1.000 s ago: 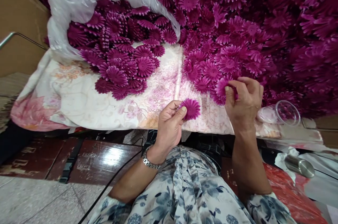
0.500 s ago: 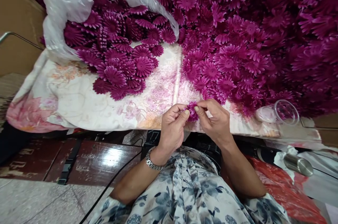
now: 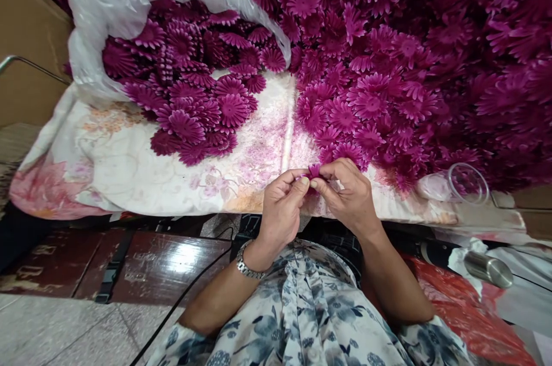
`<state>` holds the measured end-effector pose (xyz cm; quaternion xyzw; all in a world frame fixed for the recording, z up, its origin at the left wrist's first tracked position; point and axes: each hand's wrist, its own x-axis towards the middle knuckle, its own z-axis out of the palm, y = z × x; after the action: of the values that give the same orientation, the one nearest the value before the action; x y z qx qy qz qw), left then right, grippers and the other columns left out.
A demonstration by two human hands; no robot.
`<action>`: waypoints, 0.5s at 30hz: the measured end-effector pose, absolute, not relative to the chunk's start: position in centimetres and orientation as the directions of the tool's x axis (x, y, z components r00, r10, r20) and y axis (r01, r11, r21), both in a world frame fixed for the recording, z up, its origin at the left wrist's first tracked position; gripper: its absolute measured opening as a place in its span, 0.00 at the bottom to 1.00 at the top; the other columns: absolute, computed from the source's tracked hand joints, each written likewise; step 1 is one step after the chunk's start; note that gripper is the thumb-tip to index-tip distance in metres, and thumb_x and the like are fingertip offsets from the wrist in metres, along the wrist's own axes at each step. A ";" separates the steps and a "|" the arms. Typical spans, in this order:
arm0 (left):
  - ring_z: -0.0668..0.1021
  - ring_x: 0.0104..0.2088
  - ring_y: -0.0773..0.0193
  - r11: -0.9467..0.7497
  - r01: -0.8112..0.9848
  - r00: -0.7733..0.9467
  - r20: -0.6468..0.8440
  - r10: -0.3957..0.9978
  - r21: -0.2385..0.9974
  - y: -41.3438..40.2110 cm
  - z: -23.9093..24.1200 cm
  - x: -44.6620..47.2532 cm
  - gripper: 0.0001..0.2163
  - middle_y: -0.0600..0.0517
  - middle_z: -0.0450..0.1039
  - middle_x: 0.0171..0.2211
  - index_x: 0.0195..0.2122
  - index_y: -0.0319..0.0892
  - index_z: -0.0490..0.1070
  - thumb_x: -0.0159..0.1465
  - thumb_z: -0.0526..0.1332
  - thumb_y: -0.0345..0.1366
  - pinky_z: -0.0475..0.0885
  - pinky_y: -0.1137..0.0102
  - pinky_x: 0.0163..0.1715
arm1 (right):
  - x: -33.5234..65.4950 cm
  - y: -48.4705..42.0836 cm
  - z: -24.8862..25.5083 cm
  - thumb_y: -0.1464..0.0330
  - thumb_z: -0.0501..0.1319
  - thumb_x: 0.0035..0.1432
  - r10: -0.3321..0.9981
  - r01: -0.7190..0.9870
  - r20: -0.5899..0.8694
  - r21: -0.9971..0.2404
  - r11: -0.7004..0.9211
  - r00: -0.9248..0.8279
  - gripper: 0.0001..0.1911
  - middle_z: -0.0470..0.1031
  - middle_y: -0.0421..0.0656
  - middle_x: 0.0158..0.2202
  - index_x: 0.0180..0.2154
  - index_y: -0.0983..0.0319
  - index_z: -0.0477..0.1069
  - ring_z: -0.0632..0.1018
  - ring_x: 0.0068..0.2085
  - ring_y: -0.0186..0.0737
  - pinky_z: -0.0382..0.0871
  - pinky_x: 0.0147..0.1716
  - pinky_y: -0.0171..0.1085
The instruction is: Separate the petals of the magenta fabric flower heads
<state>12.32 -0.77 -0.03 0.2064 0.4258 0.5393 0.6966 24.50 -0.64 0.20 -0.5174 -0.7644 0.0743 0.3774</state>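
Observation:
Between my two hands, just above the front edge of the table, is a small magenta artificial flower (image 3: 315, 170). My left hand (image 3: 282, 199) pinches it from the left with thumb and forefinger. From the other side my right hand (image 3: 350, 190) grips its petals, thumb and fingertips pressed together. Most of the flower is hidden behind the fingers. Beyond my right hand spreads a big heap of loose magenta flowers (image 3: 371, 98). To the left lies a smaller pile of stacked petal layers (image 3: 190, 90), partly spilling from a clear plastic bag (image 3: 107, 3).
A floral cloth (image 3: 129, 176) covers the table. A transparent plastic cup (image 3: 468, 183) lies on its side at the right edge of the heap. Lower right are a metal cylinder (image 3: 489, 270) and red plastic sheeting (image 3: 461, 308). A cardboard box (image 3: 34, 49) stands at far left.
My right hand has shifted slightly left and its fingers have closed over more of the flower. The flower now looks folded or turned, with less of it showing.

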 end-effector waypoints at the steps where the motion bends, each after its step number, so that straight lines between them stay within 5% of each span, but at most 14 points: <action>1: 0.69 0.23 0.73 0.331 -0.570 0.047 -0.372 0.927 0.752 -0.8 0.0 12.3 0.13 0.56 0.69 0.21 0.27 0.38 0.74 0.43 0.72 0.39 0.65 0.77 0.24 | 24.4 -0.6 0.1 0.67 0.57 0.59 0.840 0.743 0.512 -0.488 0.458 -0.182 0.06 0.69 0.41 0.25 0.30 0.61 0.68 0.69 0.29 0.36 0.65 0.30 0.36; 9: 0.65 0.20 0.74 0.318 -0.581 0.036 -0.367 0.930 0.749 -0.7 -0.1 12.0 0.09 0.57 0.66 0.17 0.23 0.38 0.72 0.43 0.71 0.34 0.61 0.77 0.21 | 24.4 -0.9 0.4 0.73 0.55 0.59 0.796 0.804 0.571 -0.369 0.467 -0.201 0.05 0.73 0.44 0.26 0.32 0.62 0.69 0.70 0.29 0.38 0.65 0.32 0.39; 15: 0.68 0.21 0.74 0.269 -0.635 -0.007 -0.353 0.936 0.725 -0.5 0.3 11.8 0.09 0.57 0.68 0.20 0.23 0.39 0.70 0.44 0.70 0.34 0.64 0.77 0.25 | 24.2 -1.1 0.4 0.69 0.60 0.56 0.789 0.782 0.593 -0.411 0.469 -0.162 0.07 0.74 0.46 0.32 0.38 0.62 0.69 0.72 0.35 0.41 0.67 0.37 0.40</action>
<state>11.78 -0.50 0.29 0.1820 0.4133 0.5767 0.6808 24.25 -1.06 0.40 -0.5153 -0.7621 0.0044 0.3921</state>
